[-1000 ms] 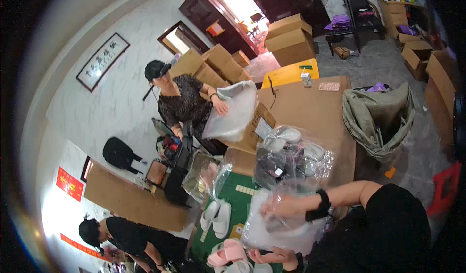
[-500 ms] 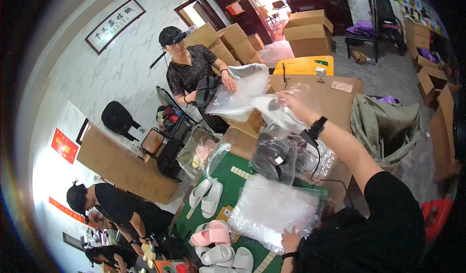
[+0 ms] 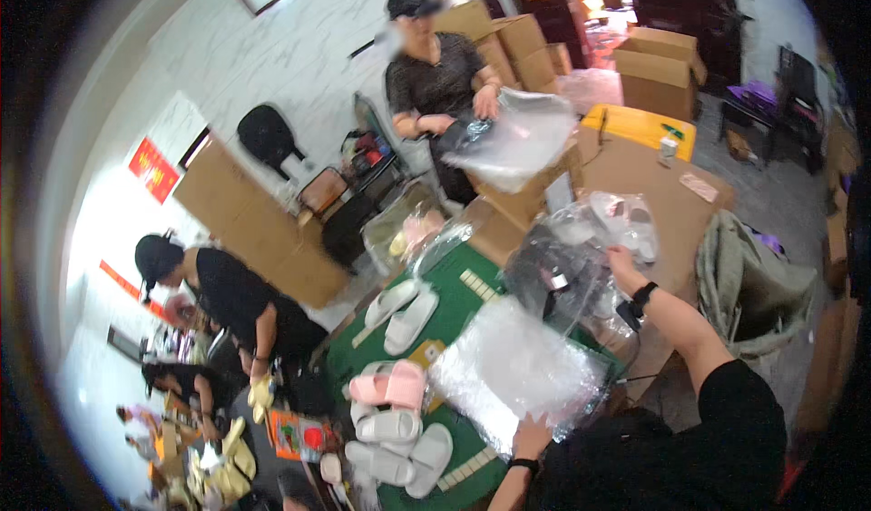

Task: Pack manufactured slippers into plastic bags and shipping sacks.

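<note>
Several brown cardboard boxes (image 3: 667,57) stand stacked at the far end of the room, with a flat yellow box (image 3: 635,125) just in front of them. Nearer lies a green table (image 3: 454,316) with pale slippers (image 3: 399,302) and a pink pair (image 3: 390,386) on it. One clear plastic bag (image 3: 517,370) lies crumpled on the table's near edge; the left hand (image 3: 529,438) pinches its lower rim, fingers closed on the film. The right hand (image 3: 624,264) reaches into a bundle of bagged slippers (image 3: 581,257), touching it; its grip cannot be told. Across the table a person holds another clear bag (image 3: 517,139). On the left wall hangs a small red sign (image 3: 151,168).
</note>
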A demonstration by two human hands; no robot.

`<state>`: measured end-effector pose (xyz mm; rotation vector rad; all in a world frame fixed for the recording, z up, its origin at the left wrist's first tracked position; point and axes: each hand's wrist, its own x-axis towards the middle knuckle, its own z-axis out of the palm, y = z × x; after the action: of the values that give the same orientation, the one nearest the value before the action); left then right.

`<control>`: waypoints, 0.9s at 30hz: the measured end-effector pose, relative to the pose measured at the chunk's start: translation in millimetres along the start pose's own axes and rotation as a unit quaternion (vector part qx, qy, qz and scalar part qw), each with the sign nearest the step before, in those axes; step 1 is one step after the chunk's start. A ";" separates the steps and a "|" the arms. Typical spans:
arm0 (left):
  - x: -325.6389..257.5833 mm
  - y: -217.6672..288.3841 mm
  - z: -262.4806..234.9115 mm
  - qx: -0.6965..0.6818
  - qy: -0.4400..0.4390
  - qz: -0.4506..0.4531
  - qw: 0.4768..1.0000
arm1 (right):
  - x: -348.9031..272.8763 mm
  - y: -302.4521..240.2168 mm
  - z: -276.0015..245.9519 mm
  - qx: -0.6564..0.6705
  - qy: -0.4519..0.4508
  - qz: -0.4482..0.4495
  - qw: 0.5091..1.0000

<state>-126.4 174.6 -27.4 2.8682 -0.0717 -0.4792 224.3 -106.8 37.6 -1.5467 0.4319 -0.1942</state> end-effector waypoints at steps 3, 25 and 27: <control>5.5 1.2 10.4 0.013 0.063 0.060 0.996 | -86.4 -43.3 -7.8 -0.080 0.024 -0.280 0.956; -70.0 -150.0 -131.8 -0.081 0.460 -0.314 0.827 | -288.7 132.7 49.9 -0.494 -0.731 -0.159 0.443; -70.3 -173.8 -153.5 -0.052 0.498 -0.298 0.813 | -287.5 136.1 43.9 -0.396 -0.740 -0.205 0.504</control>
<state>-141.1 383.3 94.9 2.5839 0.9955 0.9367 -40.5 48.7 -56.2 -2.0304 -1.4555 1.1268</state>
